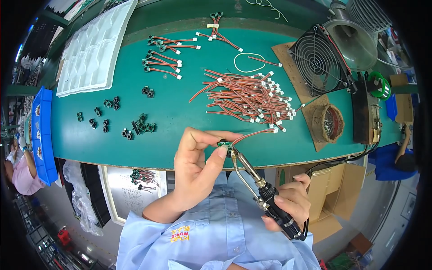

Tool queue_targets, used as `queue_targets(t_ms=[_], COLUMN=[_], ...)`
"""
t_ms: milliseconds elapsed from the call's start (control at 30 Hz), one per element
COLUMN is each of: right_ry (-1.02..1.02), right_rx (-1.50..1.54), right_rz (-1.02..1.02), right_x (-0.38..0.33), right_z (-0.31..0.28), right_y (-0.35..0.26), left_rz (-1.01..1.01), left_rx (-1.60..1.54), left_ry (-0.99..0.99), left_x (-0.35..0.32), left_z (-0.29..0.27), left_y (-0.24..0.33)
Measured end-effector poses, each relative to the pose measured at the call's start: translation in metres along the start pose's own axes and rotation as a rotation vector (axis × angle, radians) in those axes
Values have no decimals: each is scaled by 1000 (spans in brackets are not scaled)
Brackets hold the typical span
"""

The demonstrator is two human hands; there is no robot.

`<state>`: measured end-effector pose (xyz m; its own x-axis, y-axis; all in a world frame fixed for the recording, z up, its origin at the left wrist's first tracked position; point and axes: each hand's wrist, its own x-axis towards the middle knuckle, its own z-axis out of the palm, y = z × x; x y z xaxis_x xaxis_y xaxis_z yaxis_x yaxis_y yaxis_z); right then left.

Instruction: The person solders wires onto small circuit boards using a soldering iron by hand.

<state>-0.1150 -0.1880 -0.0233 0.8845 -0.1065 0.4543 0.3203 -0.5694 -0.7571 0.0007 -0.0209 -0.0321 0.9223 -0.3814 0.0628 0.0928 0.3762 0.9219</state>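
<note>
My left hand (194,164) pinches a small green circuit board (222,144) between thumb and fingers, just above the table's front edge. A red-and-black wire lead (253,133) runs from the board to a white connector on the mat. Whether the left fingers also grip the wire is hard to make out. My right hand (293,202) is wrapped round the black handle of a soldering iron (278,212). A thin metal tube runs alongside its shaft, and both tips meet at the board's right side.
Beyond my hands lies a heap of wire leads (247,96). Loose small boards (144,125) are scattered left; wired boards (162,58) lie farther back. A white tray (92,49), a fan (317,60) and a round brown holder (330,123) flank them. Co-workers sit at both sides.
</note>
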Motion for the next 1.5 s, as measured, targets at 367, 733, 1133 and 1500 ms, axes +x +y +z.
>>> queue_targets(t_ms=[367,733,1133,1500], right_ry=[-26,-33,196,784], right_rx=[-5,-19,-38,-270], right_rz=[20,32,16,715], right_x=[-1,1,-37,-30], right_z=[-3,-7,-18,-8], right_y=[0,-3,16,16], left_rz=[43,136,66,-266], left_rx=[87,234,71,-434], left_ry=[3,26,25,-138], left_x=[-1,-2,1,4], left_z=[0,1,3,-9], left_y=[-4,-8,-1,3])
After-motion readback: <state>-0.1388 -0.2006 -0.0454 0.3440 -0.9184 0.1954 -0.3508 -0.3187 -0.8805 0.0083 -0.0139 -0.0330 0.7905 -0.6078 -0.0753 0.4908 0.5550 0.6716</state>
